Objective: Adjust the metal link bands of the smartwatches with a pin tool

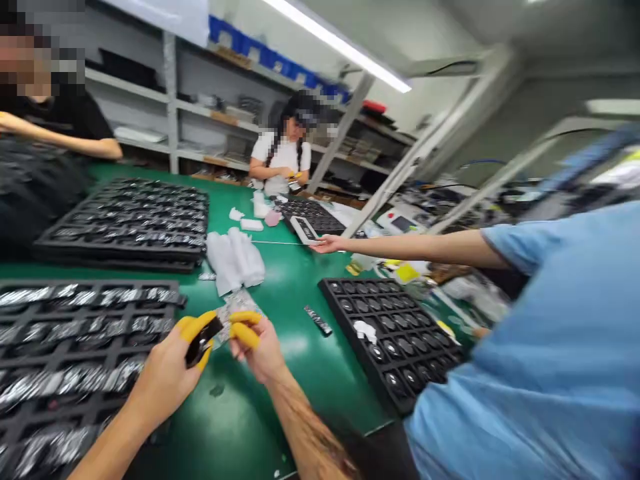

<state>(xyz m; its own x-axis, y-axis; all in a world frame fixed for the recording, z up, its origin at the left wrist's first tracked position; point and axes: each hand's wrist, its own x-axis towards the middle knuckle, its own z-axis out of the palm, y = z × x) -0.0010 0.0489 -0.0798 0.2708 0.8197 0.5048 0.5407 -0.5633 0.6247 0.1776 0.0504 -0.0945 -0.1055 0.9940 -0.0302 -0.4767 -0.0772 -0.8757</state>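
Green tabletop (290, 393) spreads beneath black trays, a near-left tray (170, 285) filled with shiny wrapped pieces and a right-hand tray (350, 338) holding round dark ones. The left hand (173, 370), tipped with yellow covers (200, 321), pinches a dark glossy piece (198, 347) above the table, beside the near-left tray. Just beside it, the right hand (263, 350) is half curled against crinkled film (243, 302); whether it grips that, I cannot tell

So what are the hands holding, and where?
The left hand grips a glossy black object by its edges; whether the right hand holds the crinkled silvery plastic is unclear.
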